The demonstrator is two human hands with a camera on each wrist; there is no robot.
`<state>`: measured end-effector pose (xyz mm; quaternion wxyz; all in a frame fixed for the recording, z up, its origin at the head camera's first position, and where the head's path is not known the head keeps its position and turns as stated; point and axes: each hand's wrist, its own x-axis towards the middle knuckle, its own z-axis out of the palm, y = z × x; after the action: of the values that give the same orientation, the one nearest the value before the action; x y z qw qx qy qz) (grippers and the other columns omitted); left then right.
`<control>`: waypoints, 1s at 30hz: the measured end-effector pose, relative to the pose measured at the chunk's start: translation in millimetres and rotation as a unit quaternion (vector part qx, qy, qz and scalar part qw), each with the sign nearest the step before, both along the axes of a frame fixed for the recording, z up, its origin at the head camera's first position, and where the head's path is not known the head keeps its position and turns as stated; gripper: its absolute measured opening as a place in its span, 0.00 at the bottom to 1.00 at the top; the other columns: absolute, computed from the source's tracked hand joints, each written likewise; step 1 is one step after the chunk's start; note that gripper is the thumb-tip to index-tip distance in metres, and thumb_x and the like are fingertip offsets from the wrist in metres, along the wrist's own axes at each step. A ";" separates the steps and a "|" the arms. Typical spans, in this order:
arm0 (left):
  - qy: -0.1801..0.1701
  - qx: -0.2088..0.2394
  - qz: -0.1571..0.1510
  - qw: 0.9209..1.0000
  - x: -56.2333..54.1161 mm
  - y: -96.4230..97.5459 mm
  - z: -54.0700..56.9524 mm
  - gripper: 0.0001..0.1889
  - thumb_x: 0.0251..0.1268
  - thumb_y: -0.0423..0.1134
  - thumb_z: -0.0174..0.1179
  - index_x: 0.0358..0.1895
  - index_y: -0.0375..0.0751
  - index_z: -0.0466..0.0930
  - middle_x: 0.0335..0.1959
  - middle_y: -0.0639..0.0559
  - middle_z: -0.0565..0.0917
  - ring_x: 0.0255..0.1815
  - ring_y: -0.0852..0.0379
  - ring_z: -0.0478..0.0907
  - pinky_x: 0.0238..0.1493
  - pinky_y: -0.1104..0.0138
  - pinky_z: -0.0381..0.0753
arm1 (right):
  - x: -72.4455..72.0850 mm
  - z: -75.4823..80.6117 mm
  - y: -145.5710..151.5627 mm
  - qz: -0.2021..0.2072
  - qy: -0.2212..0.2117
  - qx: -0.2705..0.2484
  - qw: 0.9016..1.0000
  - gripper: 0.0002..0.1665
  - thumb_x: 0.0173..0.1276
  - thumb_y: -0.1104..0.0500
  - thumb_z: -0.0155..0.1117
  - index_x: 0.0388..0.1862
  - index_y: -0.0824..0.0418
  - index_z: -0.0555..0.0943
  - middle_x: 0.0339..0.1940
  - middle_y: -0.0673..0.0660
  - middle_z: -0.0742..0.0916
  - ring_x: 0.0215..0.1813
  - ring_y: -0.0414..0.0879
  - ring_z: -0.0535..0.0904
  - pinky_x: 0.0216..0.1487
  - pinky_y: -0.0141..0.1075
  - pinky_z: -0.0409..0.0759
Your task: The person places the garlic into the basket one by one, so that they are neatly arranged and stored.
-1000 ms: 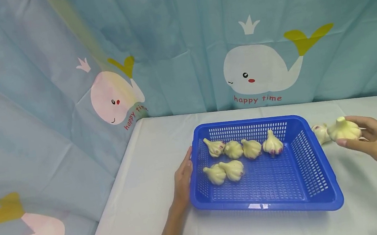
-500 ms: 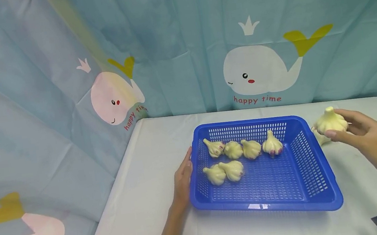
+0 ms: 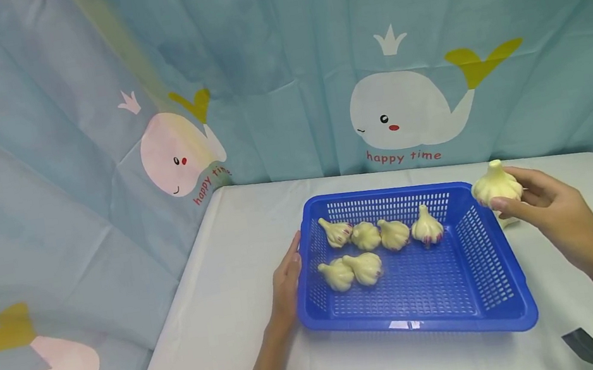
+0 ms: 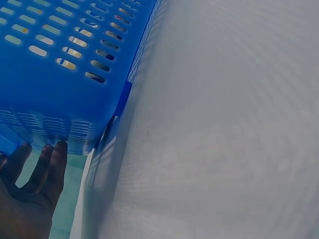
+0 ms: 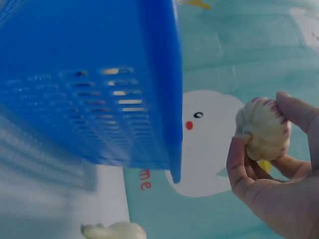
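My right hand (image 3: pixel 556 210) pinches a garlic bulb (image 3: pixel 496 184) between thumb and fingers, its stem upward, at the basket's back right corner. In the right wrist view the held bulb shows purple streaks and is raised off the table, beside the basket's wall. Another garlic bulb (image 5: pixel 117 231) lies on the table outside the basket, mostly hidden behind my right hand in the head view. My left hand (image 3: pixel 287 288) rests against the left side of the blue basket (image 3: pixel 409 325), with straight fingers (image 4: pixel 59 162) touching its wall. Several garlic bulbs (image 3: pixel 394 234) lie inside, toward the back and left.
A white cloth (image 3: pixel 223 311) covers the table under the basket. Behind and to the left hangs a blue curtain (image 3: pixel 288 128) with printed whales, close to the table's edges.
My right hand has carried the garlic bulb left and upward, from beyond the basket's right side to its back right corner. The left hand and basket have stayed in place.
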<state>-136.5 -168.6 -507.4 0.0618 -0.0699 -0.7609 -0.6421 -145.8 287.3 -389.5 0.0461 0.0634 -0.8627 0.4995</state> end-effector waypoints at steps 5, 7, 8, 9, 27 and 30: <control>0.000 0.003 -0.001 1.000 -0.3 0.8 -0.8 0.28 0.89 0.52 0.38 0.84 0.53 0.61 0.83 0.60 0.65 0.86 0.59 0.57 0.84 0.68 0.56 | -1.9 4.8 -8.1 -0.001 0.004 0.000 1.000 0.40 0.79 0.55 0.66 0.86 0.51 0.64 0.72 0.55 0.76 0.60 0.18 0.75 0.54 0.11 0.75; -0.001 0.003 0.000 1.000 -0.5 1.4 -1.0 0.28 0.89 0.52 0.38 0.84 0.54 0.61 0.83 0.61 0.65 0.85 0.60 0.57 0.84 0.69 0.56 | -3.2 6.6 -10.7 0.002 0.005 -0.003 1.000 0.40 0.80 0.55 0.66 0.85 0.51 0.64 0.72 0.54 0.76 0.60 0.17 0.75 0.53 0.11 0.75; -0.001 0.001 0.001 1.000 -0.5 1.7 -0.8 0.28 0.89 0.52 0.38 0.84 0.54 0.62 0.83 0.61 0.65 0.85 0.60 0.57 0.84 0.70 0.56 | -3.8 7.3 -12.5 0.006 0.007 -0.009 1.000 0.39 0.80 0.55 0.66 0.85 0.52 0.64 0.71 0.53 0.76 0.59 0.18 0.76 0.53 0.11 0.76; 0.000 0.000 0.003 1.000 -0.5 1.7 -0.4 0.28 0.89 0.52 0.38 0.84 0.54 0.62 0.83 0.61 0.65 0.85 0.60 0.58 0.84 0.70 0.56 | -4.6 7.8 -14.5 0.009 0.009 -0.015 1.000 0.39 0.80 0.56 0.66 0.85 0.52 0.64 0.70 0.51 0.77 0.59 0.19 0.77 0.53 0.12 0.77; 0.007 0.004 0.006 1.000 -2.1 -0.5 -1.6 0.28 0.89 0.51 0.39 0.84 0.50 0.62 0.83 0.59 0.65 0.85 0.59 0.58 0.82 0.74 0.56 | -24.4 19.8 -35.0 0.040 0.017 -0.012 0.999 0.39 0.79 0.54 0.66 0.84 0.57 0.65 0.64 0.47 0.79 0.47 0.36 0.85 0.47 0.20 0.83; 0.007 0.007 0.004 1.000 -1.8 -0.4 -1.4 0.27 0.89 0.50 0.39 0.84 0.50 0.62 0.83 0.59 0.65 0.85 0.58 0.58 0.83 0.74 0.56 | -26.7 22.9 -36.4 0.043 0.015 -0.020 0.999 0.39 0.79 0.54 0.66 0.84 0.57 0.65 0.63 0.46 0.79 0.48 0.35 0.85 0.48 0.19 0.82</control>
<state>-138.3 -169.1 -508.8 0.0700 -0.0711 -0.7562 -0.6467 -172.5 251.0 -366.6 0.0388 0.1073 -0.8482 0.5172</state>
